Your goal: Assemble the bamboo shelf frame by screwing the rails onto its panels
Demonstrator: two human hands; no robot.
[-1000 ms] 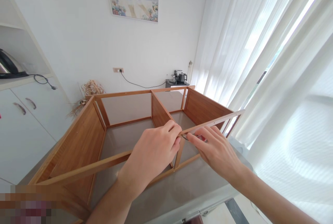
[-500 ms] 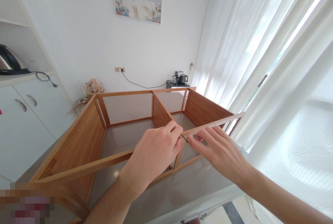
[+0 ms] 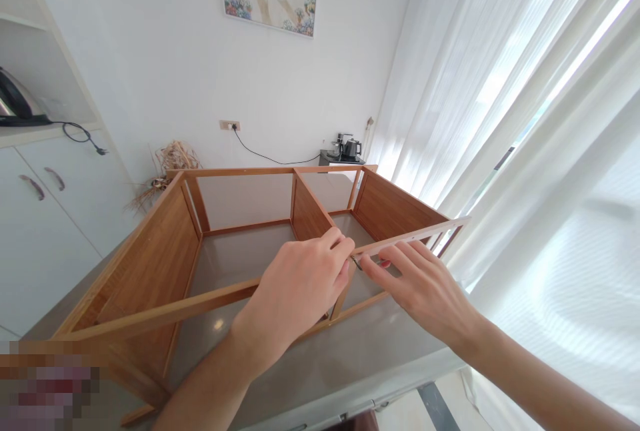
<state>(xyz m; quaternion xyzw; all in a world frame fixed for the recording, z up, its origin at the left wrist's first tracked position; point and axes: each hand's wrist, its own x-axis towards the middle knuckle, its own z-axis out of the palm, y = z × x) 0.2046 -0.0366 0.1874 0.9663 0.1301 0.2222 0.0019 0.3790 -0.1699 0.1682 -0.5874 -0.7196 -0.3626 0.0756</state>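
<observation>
A brown wooden frame (image 3: 190, 307) with a middle divider panel (image 3: 311, 207) lies on a glossy grey tabletop. My left hand (image 3: 295, 284) is closed around the near upper rail, where it meets the divider; its fingertips are partly hidden behind the knuckles. Just right of that joint, my right hand (image 3: 420, 284) pinches a thin bent metal hex key (image 3: 357, 263). The hex key's tip reaches the wood beside my left fingers. Its other end is covered by my right fingers.
White curtains (image 3: 540, 217) hang close on the right. Behind the frame, a black kettle (image 3: 352, 149) stands on a small dark stand. Dried plants (image 3: 173, 157) are at the back left, near white cabinets (image 3: 45, 231). A cord runs from a wall socket (image 3: 230, 125).
The view has tilted slightly. Both hands stay at the same joint of the frame, and the hex key's position there looks nearly the same.
</observation>
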